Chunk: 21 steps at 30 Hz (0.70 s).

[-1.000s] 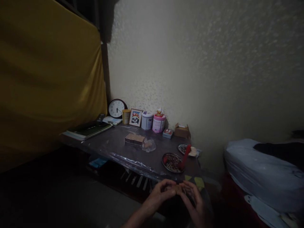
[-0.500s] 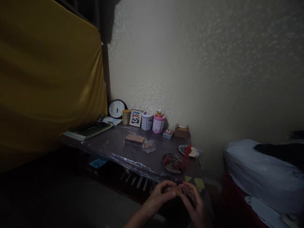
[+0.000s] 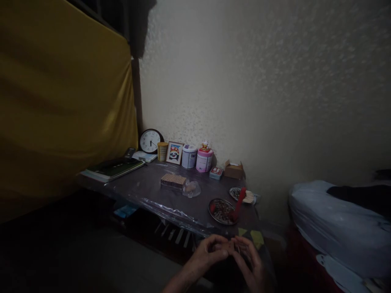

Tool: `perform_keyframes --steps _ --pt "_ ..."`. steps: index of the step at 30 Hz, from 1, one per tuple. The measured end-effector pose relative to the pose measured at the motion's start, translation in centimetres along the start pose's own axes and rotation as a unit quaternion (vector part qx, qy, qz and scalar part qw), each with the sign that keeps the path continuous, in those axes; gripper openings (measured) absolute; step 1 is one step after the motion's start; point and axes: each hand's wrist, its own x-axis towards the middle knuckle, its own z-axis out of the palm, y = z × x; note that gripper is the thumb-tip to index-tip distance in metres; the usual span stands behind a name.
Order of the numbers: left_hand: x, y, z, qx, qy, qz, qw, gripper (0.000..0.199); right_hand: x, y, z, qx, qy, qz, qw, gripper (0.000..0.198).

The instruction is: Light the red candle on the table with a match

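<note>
Dim table (image 3: pixel 146 187) — hands (image 3: pixel 229 254) slightly lower

You see a mustard-yellow cloth (image 3: pixel 61 106) at the left, a speckled cream wall (image 3: pixel 259 89), a dark table (image 3: pixel 146 185) under shiny clear plastic, a pink tin (image 3: pixel 204 160), a white-faced clock (image 3: pixel 149 140), a black-and-white panda picture (image 3: pixel 174 152) and a red-handled tool (image 3: pixel 238 201) on a speckled plate (image 3: pixel 220 210).

A small brownish piece (image 3: pixel 229 246), pinched between both hands' fingertips.

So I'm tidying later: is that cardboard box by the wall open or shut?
Open: the cardboard box has its top flaps raised.
</note>
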Motion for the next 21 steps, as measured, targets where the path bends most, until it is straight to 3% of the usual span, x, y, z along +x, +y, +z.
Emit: perform_keyframes --steps 11,16,21 --pt "0.1 -0.3 -0.2 0.008 0.015 0.000 1.000 0.042 -0.3 0.0 -0.1 0.009 -0.044 -0.008 0.999 0.030" --pt "0.5 -0.7 -0.5 -0.045 0.038 -0.002 0.998 0.043 0.2 0.3 -0.8 0.064 -0.009 -0.010 0.998 0.032" --pt "0.5 -0.4 -0.2 -0.122 0.061 -0.022 0.990 0.042 1.0 0.6 -2.1 0.024 0.037 0.042 0.998 0.029"
